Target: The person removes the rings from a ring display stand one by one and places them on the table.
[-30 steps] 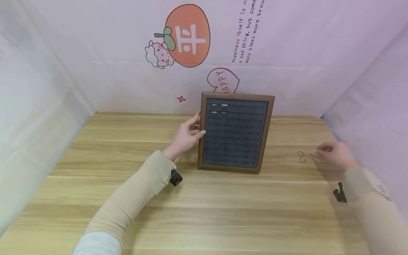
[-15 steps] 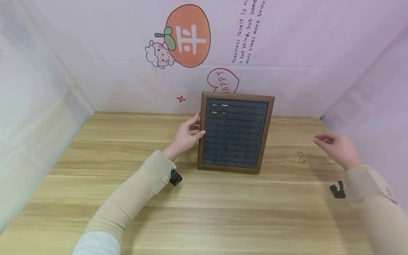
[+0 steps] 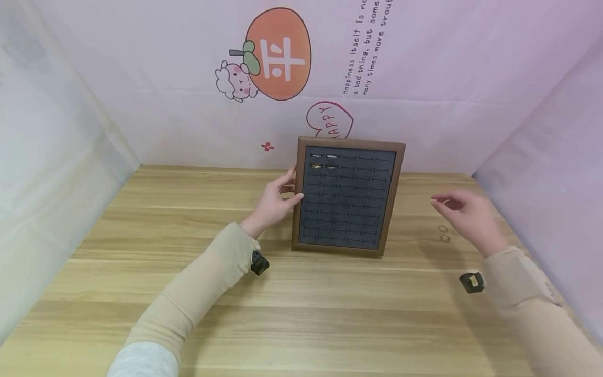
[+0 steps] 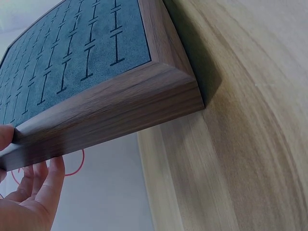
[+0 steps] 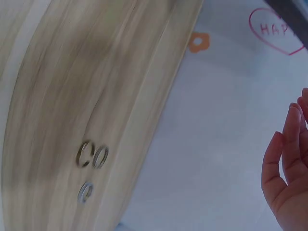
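My left hand [image 3: 274, 198] grips the left side of a ring display board [image 3: 346, 209], thumb on the front of its frame and fingers behind. The brown wooden frame stands tilted on the table, around a dark slotted pad. Two silvery rings [image 3: 332, 155] sit in its top row and two golden rings [image 3: 316, 166] in the row below. To the right of the board, my right hand [image 3: 466, 212] hangs above the table, thumb and forefinger tips together. It seems to pinch a ring, too small to make out. Three loose rings [image 5: 85, 192] lie on the table below this hand.
The light wood table [image 3: 311, 319] ends at a white printed cloth backdrop [image 3: 188, 125] just behind the board. Cloth also hangs at the left and right sides. A small black camera [image 3: 472, 282] sits at my right wrist, another camera [image 3: 259, 263] at the left.
My right hand has risen from beside the loose rings and moved left towards the board, fingertips held together. The left hand and the board have stayed in place.
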`<state>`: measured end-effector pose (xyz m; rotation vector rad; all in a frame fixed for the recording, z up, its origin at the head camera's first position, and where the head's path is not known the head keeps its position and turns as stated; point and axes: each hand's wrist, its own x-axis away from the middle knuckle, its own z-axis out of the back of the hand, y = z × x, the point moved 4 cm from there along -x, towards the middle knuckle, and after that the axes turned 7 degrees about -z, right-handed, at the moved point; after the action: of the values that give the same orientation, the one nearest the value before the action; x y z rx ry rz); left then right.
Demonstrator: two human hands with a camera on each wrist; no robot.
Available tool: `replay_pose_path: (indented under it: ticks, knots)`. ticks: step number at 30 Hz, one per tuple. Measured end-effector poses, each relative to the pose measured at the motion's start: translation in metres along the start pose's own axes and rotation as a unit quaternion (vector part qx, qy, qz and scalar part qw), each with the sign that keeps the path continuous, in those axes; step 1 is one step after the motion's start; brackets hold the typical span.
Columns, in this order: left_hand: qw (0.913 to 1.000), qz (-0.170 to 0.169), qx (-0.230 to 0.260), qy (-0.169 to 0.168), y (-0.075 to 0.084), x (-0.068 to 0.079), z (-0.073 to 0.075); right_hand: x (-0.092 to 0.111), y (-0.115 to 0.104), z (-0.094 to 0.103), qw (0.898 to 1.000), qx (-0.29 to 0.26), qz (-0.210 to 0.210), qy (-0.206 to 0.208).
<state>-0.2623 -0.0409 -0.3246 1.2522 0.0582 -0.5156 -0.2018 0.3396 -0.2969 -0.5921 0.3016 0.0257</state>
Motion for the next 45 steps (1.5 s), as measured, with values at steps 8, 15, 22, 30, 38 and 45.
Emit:
replay_pose_path:
  ticks: [8,15,22,30,38,45]
  knots:
    - [1.0,0.005,0.002,0.0,-0.002,0.0,0.0,0.004,-0.033,-0.016,0.999,-0.016,0.039,-0.019]
    - [1.0,0.003,0.001,0.001,-0.001,0.0,0.0,0.004,-0.058,-0.029,0.995,-0.029,0.09,-0.006]
    - [1.0,0.005,-0.001,0.0,-0.001,0.0,-0.001,0.001,-0.086,-0.038,0.99,-0.039,0.139,0.009]
    - [1.0,0.01,-0.001,0.001,-0.001,0.0,-0.002,-0.008,-0.115,-0.044,0.984,-0.03,0.173,0.003]
    - [0.9999,0.012,-0.001,0.003,-0.001,0.0,-0.001,-0.023,-0.144,-0.053,0.984,-0.039,0.173,0.008]
    - [0.9999,0.012,0.003,0.003,-0.001,0.0,-0.001,-0.033,-0.162,-0.061,0.988,-0.035,0.151,0.016]
